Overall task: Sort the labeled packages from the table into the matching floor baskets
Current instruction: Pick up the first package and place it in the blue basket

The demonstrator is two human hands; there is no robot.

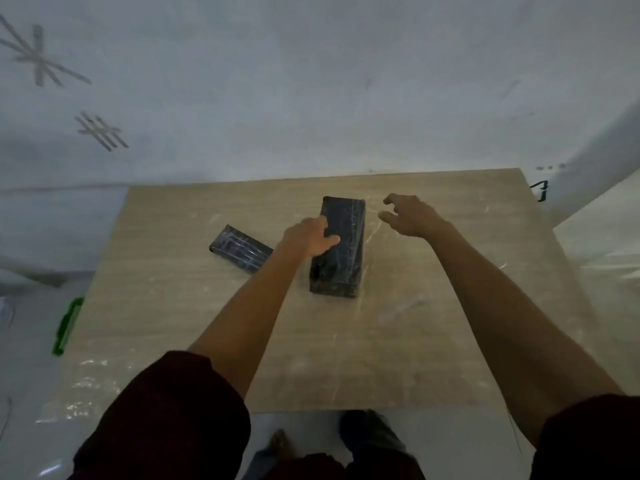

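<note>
On the worktop (pixel 346 341), the left hand (pixel 308 237) is closing its fingers (pixel 329 239) on the tall package (pixel 341 245), while the right hand (pixel 408 216) is hovering just right of it, fingers apart. Left of that package, a flat package (pixel 240 249) is lying untouched, so both are waiting to be sorted; no basket is showing clearly.

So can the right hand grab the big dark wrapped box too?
Probably yes. The right hand hovers open just beside the tall dark plastic-wrapped box, with only bare wooden table between them. The left hand already rests on the box's other side.
</note>
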